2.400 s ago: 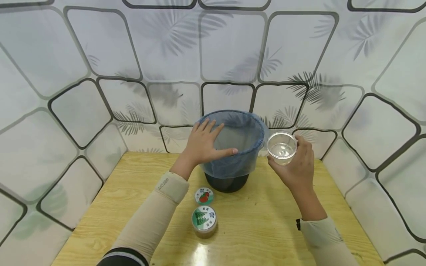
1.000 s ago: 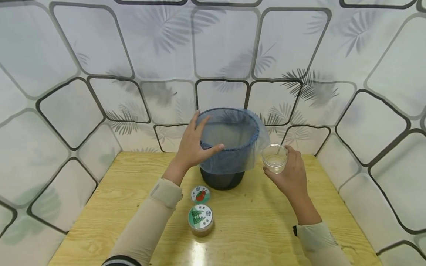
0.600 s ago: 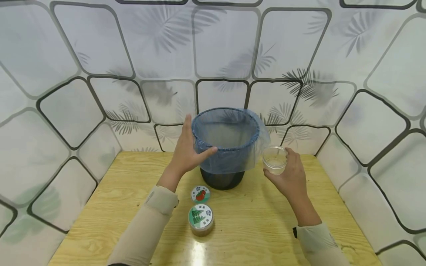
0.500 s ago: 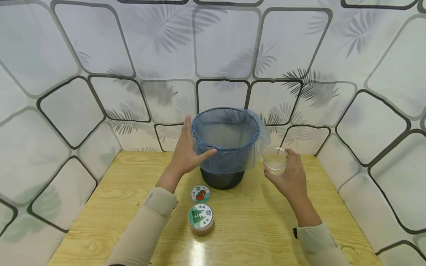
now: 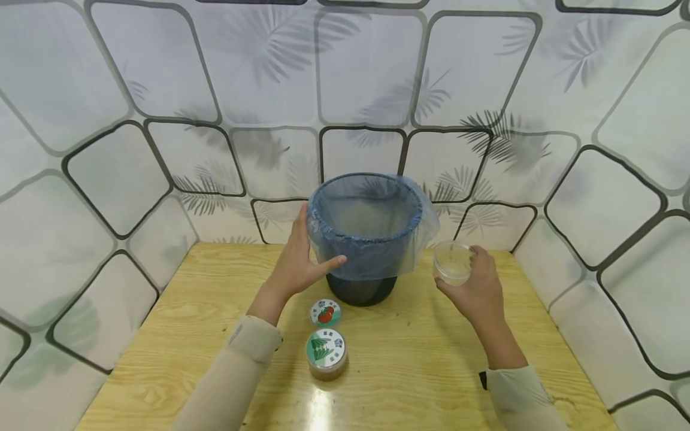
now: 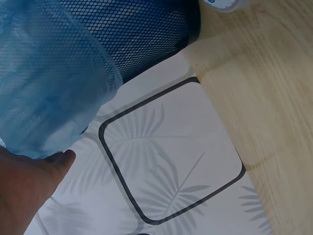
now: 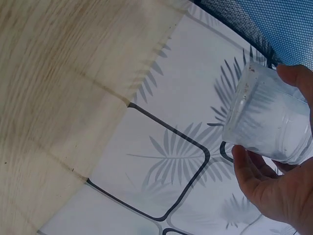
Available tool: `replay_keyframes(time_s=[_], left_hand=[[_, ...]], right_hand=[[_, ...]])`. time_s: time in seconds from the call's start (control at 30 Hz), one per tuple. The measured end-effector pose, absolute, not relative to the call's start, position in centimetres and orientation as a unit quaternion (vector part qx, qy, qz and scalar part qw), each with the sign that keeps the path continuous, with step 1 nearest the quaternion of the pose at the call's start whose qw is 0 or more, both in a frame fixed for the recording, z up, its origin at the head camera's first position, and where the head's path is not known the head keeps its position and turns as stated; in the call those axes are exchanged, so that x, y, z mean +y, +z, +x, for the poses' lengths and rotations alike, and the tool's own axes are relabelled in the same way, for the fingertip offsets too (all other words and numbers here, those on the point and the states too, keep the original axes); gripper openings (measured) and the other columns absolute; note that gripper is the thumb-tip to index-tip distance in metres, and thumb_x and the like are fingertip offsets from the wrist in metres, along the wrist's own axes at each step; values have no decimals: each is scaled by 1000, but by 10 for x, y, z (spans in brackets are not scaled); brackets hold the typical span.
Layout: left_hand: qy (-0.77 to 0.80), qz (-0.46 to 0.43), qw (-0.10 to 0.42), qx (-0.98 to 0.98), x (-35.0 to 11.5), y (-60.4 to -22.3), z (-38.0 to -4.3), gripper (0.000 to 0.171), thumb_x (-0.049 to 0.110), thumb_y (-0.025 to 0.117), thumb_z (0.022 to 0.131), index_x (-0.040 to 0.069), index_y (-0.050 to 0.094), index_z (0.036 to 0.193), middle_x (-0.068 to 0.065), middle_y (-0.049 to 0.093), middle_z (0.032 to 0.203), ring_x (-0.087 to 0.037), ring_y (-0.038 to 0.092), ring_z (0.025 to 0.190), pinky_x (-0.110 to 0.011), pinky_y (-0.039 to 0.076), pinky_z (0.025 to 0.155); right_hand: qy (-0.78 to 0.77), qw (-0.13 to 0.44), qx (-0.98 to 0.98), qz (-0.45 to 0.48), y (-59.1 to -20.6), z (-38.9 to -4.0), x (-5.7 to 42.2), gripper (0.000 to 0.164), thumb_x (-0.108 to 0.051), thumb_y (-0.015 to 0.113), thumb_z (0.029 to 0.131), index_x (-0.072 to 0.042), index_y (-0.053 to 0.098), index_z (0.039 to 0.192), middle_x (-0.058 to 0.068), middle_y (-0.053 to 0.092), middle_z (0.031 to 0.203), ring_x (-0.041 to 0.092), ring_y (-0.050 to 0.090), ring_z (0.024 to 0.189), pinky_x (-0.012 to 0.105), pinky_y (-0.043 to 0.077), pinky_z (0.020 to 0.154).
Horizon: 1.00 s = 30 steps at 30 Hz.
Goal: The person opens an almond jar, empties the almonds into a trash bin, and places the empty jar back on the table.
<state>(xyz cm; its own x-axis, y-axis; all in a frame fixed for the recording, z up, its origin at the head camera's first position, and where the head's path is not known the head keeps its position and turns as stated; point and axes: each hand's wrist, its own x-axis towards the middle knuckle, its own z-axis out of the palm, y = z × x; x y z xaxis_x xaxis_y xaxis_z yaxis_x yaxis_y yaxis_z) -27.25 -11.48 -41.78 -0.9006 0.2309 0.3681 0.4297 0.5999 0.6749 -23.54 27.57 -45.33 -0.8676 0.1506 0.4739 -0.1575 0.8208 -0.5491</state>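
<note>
A mesh wastebasket (image 5: pixel 361 292) stands on the table with a translucent blue liner bag (image 5: pixel 372 260) folded over its rim. My left hand (image 5: pixel 295 263) lies along the left side of the bag, fingers straight behind it and thumb spread across its front. The left wrist view shows the thumb at the lower edge of the loose bag (image 6: pixel 58 98). Right of the bin, my right hand (image 5: pixel 480 290) holds a clear plastic cup (image 5: pixel 451 263) between thumb and fingers. No lid is on the cup, and it looks see-through in the right wrist view.
In front of the bin lies a round lid (image 5: pixel 325 313) with a tomato picture. Nearer to me stands a lidded tub (image 5: pixel 326 368) with green vegetables printed on top. Patterned walls (image 5: pixel 366 72) enclose the wooden table (image 5: pixel 431 371) at the back and sides.
My left hand has come off the bin's top and slid down to the left side of the bag. The right hand has lowered the cup and shifted it slightly right since a second ago.
</note>
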Motion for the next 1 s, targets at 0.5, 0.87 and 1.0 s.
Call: replay_keyframes(time_s=[0.5, 0.87, 1.0], left_hand=[[-397, -171, 87, -898, -123, -435, -253, 127, 73, 73, 88, 38, -22, 166, -2, -5, 180, -36, 9, 166, -66, 24, 129], [-402, -156, 46, -901, -125, -443, -239, 126, 76, 71, 88, 37, -18, 168, -3, -4, 180, -36, 10, 166, -66, 25, 128], [-400, -151, 38, -903, -127, -446, -233, 126, 77, 70, 88, 34, -16, 169, -5, -4, 180, -37, 10, 166, -66, 25, 129]], right_hand=[[321, 184, -929, -14, -457, -228, 284, 101, -28, 95, 79, 9, 38, 154, 36, 55, 135, 53, 56, 123, 69, 51, 96], [322, 105, -940, -24, -469, -227, 290, 114, -39, 91, 82, 4, 23, 163, 37, 49, 143, 56, 53, 129, 71, 51, 96], [310, 75, -947, -20, -471, -228, 291, 118, -42, 90, 83, 5, 20, 164, 39, 47, 142, 58, 54, 125, 71, 52, 93]])
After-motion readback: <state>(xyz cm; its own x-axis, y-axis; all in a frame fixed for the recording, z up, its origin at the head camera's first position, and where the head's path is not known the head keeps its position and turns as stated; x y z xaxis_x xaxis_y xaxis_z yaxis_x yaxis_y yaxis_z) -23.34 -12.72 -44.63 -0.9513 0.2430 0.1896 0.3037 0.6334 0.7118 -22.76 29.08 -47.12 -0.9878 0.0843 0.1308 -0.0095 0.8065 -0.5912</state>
